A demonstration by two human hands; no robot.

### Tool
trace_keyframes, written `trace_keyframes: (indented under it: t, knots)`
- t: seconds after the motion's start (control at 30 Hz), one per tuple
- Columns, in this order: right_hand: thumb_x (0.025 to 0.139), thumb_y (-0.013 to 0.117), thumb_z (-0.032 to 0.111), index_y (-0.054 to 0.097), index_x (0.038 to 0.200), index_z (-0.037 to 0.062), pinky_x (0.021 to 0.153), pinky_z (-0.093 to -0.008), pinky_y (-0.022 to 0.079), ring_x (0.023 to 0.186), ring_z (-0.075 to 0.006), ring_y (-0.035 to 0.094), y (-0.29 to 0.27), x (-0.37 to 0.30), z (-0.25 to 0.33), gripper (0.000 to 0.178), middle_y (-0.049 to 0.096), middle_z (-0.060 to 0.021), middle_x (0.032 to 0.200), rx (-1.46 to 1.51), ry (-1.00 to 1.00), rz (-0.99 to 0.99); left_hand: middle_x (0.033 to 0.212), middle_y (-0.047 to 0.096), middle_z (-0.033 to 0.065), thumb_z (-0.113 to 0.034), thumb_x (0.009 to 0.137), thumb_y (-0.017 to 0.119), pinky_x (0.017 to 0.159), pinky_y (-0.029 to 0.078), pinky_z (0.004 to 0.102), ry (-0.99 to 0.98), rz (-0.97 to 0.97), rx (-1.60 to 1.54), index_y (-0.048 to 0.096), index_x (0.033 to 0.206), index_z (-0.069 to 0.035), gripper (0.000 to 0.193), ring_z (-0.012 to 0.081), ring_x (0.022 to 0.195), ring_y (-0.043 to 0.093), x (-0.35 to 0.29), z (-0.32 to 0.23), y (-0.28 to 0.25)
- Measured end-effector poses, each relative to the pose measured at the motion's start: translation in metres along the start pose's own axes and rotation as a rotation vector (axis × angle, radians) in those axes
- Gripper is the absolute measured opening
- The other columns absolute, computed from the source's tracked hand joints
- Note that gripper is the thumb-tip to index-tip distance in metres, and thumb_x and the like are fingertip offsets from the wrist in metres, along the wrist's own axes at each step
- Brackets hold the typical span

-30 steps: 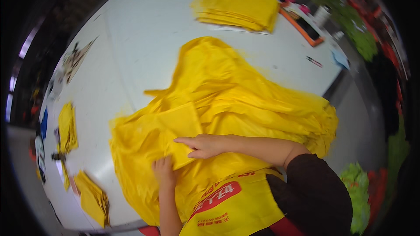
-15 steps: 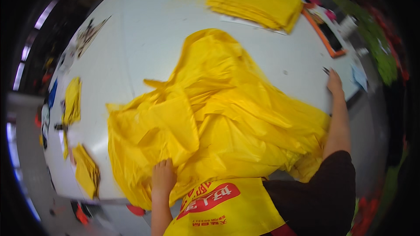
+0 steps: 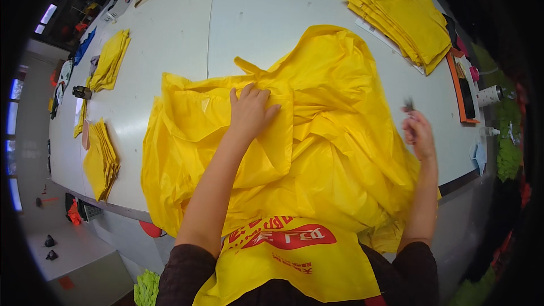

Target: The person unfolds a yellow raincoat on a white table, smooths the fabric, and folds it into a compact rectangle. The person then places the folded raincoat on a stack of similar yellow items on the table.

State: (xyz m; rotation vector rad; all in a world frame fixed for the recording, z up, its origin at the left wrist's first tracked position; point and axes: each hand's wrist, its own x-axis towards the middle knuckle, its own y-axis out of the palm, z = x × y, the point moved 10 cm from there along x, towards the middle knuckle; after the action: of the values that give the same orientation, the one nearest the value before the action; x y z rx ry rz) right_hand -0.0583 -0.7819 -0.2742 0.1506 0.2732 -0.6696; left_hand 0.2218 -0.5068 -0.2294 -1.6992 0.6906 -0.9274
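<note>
A large, crumpled yellow garment (image 3: 334,147) of thin, shiny cloth spreads over the near part of the white table (image 3: 255,5). It has a squarish stitched panel at the left and a short strap sticking up from its far edge. My left hand (image 3: 249,110) lies on the upper edge of that panel, fingers spread. Beyond the garment's right side, my right hand (image 3: 419,136) is raised with its fingers closed around small metal snips (image 3: 409,105). Their tip points away from me and is blurred, so the blades' position is unclear.
A stack of folded yellow cloth (image 3: 402,17) sits at the far right, beside an orange-rimmed tray (image 3: 462,88) and a speckled tumbler (image 3: 490,96). Folded yellow bundles (image 3: 102,161) lie along the left edge, near a small black object (image 3: 82,92).
My left hand has moved up from the garment's near part to the panel's upper edge. My right hand has come in from the table's right side with the snips. The view has shifted.
</note>
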Motion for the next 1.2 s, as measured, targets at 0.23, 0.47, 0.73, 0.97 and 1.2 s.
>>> trace_keyframes:
  t: [0.23, 0.47, 0.73, 0.97, 1.2]
  knots:
    - [0.092, 0.044, 0.026, 0.057, 0.104, -0.0018, 0.064, -0.0215, 0.038, 0.068, -0.0087, 0.046, 0.22, -0.007, 0.02, 0.033, 0.051, 0.0002, 0.074, -0.355, -0.029, 0.283, 0.101, 0.056, 0.01, -0.032, 0.072, 0.067, 0.09, 0.029, 0.0466, 0.036, -0.165, -0.236, 0.064, 0.086, -0.008, 0.028, 0.0287, 0.103, 0.046, 0.001, 0.022, 0.006]
    - [0.086, 0.053, 0.022, 0.057, 0.095, -0.0022, 0.057, -0.0297, 0.041, 0.058, -0.0185, 0.051, 0.256, 0.017, 0.03, 0.026, 0.054, -0.0092, 0.064, -0.744, -0.132, 0.126, 0.096, 0.058, 0.0078, -0.026, 0.074, 0.066, 0.093, 0.025, 0.0447, 0.044, -0.136, -0.353, 0.064, 0.082, -0.008, 0.02, 0.0274, 0.102, 0.046, 0.008, 0.027, 0.009]
    - [0.083, 0.056, 0.021, 0.057, 0.092, -0.0023, 0.051, -0.0343, 0.04, 0.053, -0.0262, 0.052, 0.273, 0.018, 0.044, 0.025, 0.053, -0.0141, 0.06, -0.858, -0.168, 0.091, 0.073, 0.059, 0.0029, -0.017, 0.07, 0.068, 0.093, 0.028, 0.0475, -0.007, -0.248, -0.604, 0.064, 0.075, -0.011, 0.009, 0.0232, 0.089, 0.052, -0.008, 0.038, 0.005]
    - [0.084, 0.055, 0.02, 0.056, 0.088, -0.0035, 0.049, -0.0331, 0.038, 0.051, -0.0225, 0.048, 0.281, 0.026, 0.036, 0.024, 0.05, -0.0127, 0.058, -0.875, -0.15, 0.118, 0.072, 0.058, -0.0002, -0.014, 0.068, 0.069, 0.09, 0.032, 0.0495, 0.065, -0.356, -0.507, 0.064, 0.074, -0.014, 0.008, 0.0207, 0.085, 0.054, -0.015, 0.032, -0.007]
    - [0.086, 0.054, 0.02, 0.055, 0.084, -0.004, 0.049, -0.0301, 0.036, 0.051, -0.0146, 0.043, 0.283, 0.032, 0.028, 0.024, 0.048, -0.0088, 0.058, -0.955, -0.144, 0.149, 0.072, 0.058, -0.0014, -0.013, 0.065, 0.071, 0.09, 0.033, 0.047, 0.105, -0.368, -0.446, 0.066, 0.076, -0.015, 0.012, 0.0195, 0.084, 0.055, -0.017, 0.025, -0.014]
